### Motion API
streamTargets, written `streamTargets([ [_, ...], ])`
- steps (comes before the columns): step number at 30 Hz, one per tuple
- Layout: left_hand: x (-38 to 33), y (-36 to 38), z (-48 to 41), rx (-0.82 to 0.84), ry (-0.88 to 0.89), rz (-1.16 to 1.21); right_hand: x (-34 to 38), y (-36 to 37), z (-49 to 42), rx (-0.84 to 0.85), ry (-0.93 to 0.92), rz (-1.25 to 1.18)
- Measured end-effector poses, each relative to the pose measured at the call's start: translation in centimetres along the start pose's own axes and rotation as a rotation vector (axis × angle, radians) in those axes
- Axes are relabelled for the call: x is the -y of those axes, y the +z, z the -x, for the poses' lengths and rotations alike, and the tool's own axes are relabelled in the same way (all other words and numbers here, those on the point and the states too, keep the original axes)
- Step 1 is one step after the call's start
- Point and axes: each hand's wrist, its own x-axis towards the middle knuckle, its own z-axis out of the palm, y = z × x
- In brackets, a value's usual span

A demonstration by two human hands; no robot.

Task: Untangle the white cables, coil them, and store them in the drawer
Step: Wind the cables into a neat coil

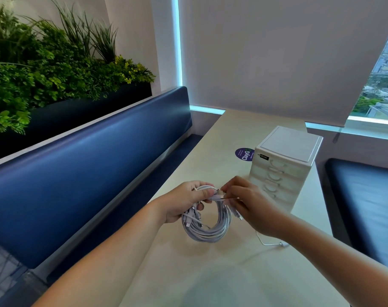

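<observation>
Jointly left hand (185, 202), right hand (252, 208) grip one coil (210, 232).

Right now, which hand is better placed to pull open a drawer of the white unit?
The right hand. It sits just in front of the drawer unit and only pinches one connector, while the left hand grips the whole coil of white cables, farther from the drawers.

Booth-style corner: a pale cream counter (210, 273) with a navy padded bench (89, 165) along the left and another dark blue seat (365, 207) on the right. Behind the bench sits a black planter (89, 107) packed with leafy green plants (44, 69), against a white wall (135, 41). A white roller blind (266, 52) covers most of the window (385, 80), with daylight and city buildings showing at its right edge.
</observation>
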Motion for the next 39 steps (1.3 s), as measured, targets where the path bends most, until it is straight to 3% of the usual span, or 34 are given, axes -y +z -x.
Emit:
streamTargets([
  [6, 0.2, 0.5, -0.3, -0.073, 0.028, -0.102, 0.1, 0.5, 0.5, 0.032, 0.205, -0.215],
  [11, 0.6, 0.7, -0.4, -0.078, 0.037, -0.109, 0.4, 0.5, 0.6, 0.008, 0.264, -0.324],
  [17, 0.4, 0.4, -0.1, 0.040, -0.007, -0.061, -0.2, -0.2, 0.4, -0.006, 0.301, -0.338],
  [25, 0.1, 0.8, 0.0, 0.021, -0.044, -0.108, 0.4, -1.0, 0.7, 0.027, 0.042, 0.012],
  [32, -0.8, 0.5, 0.4, 0.124, -0.176, 0.065, -0.2, -1.9, 0.0, 0.077, 0.082, -0.017],
  [36, -1.2, 0.7, 0.6, 0.143, -0.131, -0.181, 1.0, -2.7, -0.6, 0.104, -0.099, 0.180],
  [39, -1.3, 0.9, 0.7, 0.161, -0.158, -0.160, 0.7, -3.4, -1.8, 0.118, -0.170, 0.200],
])
